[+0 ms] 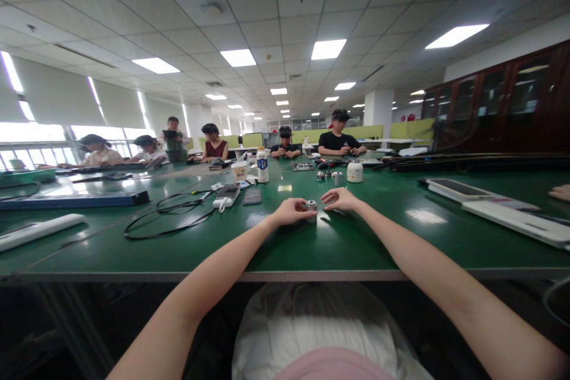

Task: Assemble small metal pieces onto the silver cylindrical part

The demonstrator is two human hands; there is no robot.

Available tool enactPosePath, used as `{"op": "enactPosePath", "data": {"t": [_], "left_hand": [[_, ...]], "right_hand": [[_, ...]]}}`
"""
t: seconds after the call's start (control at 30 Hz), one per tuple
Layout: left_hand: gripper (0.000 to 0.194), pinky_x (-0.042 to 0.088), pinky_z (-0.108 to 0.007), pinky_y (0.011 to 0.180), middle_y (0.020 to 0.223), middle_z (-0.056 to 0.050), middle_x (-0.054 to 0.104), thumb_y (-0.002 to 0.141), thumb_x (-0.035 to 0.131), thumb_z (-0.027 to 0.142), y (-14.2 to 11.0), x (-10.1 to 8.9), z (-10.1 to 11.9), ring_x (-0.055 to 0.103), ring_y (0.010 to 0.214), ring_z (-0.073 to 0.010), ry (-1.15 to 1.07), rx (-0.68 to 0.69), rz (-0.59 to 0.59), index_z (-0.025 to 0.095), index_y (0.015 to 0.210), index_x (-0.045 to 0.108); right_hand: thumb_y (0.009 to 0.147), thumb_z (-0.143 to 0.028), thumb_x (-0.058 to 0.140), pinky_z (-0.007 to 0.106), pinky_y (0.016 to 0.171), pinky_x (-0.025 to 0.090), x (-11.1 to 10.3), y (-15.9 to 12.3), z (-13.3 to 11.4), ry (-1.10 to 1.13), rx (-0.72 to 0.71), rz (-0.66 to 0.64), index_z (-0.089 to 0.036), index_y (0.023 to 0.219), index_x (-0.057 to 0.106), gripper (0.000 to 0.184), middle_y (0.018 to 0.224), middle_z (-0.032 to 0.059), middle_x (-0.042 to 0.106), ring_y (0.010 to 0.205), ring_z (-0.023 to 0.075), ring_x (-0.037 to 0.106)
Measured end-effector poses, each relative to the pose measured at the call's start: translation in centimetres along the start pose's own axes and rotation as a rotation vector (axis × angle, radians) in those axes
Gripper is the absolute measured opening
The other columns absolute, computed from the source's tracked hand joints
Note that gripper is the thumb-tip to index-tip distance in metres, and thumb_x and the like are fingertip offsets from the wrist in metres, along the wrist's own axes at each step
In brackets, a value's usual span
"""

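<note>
My left hand grips a small silver metal cylinder that stands upright on the green table. Its thumb and fingers close round the cylinder's left side; the top looks like a ring with a darker centre. Just right of the cylinder, my right hand hovers with its fingers apart and bent toward it, holding nothing that I can see. Beyond my right hand stand a small grey metal cylinder, a shiny metal part and a whitish jar.
A blue-and-white bottle and a plastic cup stand ahead on the left. A black cable loops near a phone-like device. Long white devices lie at right. Several people sit across the table; another person's hand shows at far right.
</note>
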State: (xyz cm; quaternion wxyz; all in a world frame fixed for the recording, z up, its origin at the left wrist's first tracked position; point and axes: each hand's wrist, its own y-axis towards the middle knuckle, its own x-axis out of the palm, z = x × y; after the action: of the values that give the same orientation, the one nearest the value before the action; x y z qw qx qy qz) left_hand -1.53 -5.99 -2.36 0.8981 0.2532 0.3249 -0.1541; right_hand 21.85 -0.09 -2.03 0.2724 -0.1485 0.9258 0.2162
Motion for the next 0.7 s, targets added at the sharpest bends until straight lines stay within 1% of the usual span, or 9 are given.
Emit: {"op": "enactPosePath", "data": {"t": [0.1,0.17,0.2,0.23,0.3,0.4,0.47,0.7], "left_hand": [[0.056,0.047,-0.025,0.067,0.084,-0.009,0.069,0.064,0.068,0.053,-0.1,0.0,0.1,0.063,0.077,-0.019,-0.006,0.004,-0.008,0.011,0.102,0.064],[0.056,0.047,-0.025,0.067,0.083,-0.008,0.069,0.065,0.067,0.053,-0.1,0.0,0.1,0.063,0.075,-0.0184,-0.008,0.009,-0.015,0.011,0.102,0.064],[0.056,0.046,-0.025,0.066,0.083,-0.008,0.069,0.065,0.067,0.053,0.0,0.0,0.1,0.062,0.075,-0.0182,-0.009,0.012,-0.017,0.011,0.102,0.064],[0.056,0.046,-0.024,0.066,0.083,-0.008,0.069,0.065,0.067,0.053,0.0,0.1,0.1,0.062,0.075,-0.018,-0.009,0.012,-0.017,0.011,0.102,0.064],[0.056,0.046,-0.024,0.065,0.081,-0.007,0.068,0.065,0.067,0.053,0.0,0.1,0.1,0.062,0.073,-0.0175,-0.006,0.011,-0.011,0.011,0.102,0.063],[0.056,0.046,-0.023,0.063,0.077,-0.007,0.067,0.064,0.068,0.053,0.0,0.1,0.0,0.062,0.07,-0.0165,-0.001,0.007,-0.005,0.01,0.1,0.063],[0.055,0.045,-0.023,0.062,0.076,-0.006,0.067,0.064,0.068,0.053,0.0,0.1,0.0,0.061,0.069,-0.016,-0.007,0.013,-0.009,0.01,0.099,0.063],[0.054,0.045,-0.023,0.063,0.076,-0.006,0.067,0.064,0.067,0.053,0.0,0.1,-0.1,0.061,0.07,-0.0167,0.011,0.033,0.008,0.011,0.098,0.064]], "right_hand": [[0.05,-0.012,0.081,0.037,0.076,0.056,0.1,-0.2,-1.2,0.015,-0.066,0.096,-0.012,0.092,0.068,0.045,0.086,0.0109,0.072,0.083,0.0234,0.067],[0.054,-0.015,0.079,0.038,0.079,0.055,0.4,-0.4,-2.5,0.096,-0.136,0.15,-0.012,0.097,0.066,0.046,0.091,0.0122,0.071,0.085,0.0233,0.067],[0.055,-0.016,0.079,0.039,0.08,0.055,0.6,-0.5,-3.2,0.152,-0.169,0.157,-0.012,0.099,0.064,0.046,0.093,0.0126,0.07,0.086,0.0229,0.067],[0.057,-0.018,0.079,0.039,0.08,0.055,0.8,-0.7,-3.9,0.21,-0.197,0.144,-0.013,0.101,0.063,0.047,0.096,0.0126,0.07,0.085,0.0223,0.067],[0.057,-0.02,0.079,0.04,0.081,0.055,1.3,-1.0,-5.2,0.302,-0.237,0.071,-0.014,0.104,0.061,0.05,0.099,0.0121,0.069,0.084,0.0213,0.068],[0.058,-0.021,0.079,0.04,0.081,0.055,2.0,-1.5,-6.4,0.348,-0.255,-0.026,-0.015,0.104,0.06,0.05,0.1,0.0115,0.068,0.083,0.0211,0.068],[0.059,-0.021,0.079,0.039,0.08,0.056,2.3,-1.8,-6.8,0.344,-0.25,-0.038,-0.015,0.104,0.061,0.049,0.099,0.0111,0.068,0.083,0.0214,0.068],[0.061,-0.02,0.077,0.038,0.079,0.056,2.6,-2.0,-7.0,0.311,-0.256,-0.016,-0.015,0.102,0.06,0.045,0.095,0.0101,0.068,0.084,0.0215,0.068]]}}
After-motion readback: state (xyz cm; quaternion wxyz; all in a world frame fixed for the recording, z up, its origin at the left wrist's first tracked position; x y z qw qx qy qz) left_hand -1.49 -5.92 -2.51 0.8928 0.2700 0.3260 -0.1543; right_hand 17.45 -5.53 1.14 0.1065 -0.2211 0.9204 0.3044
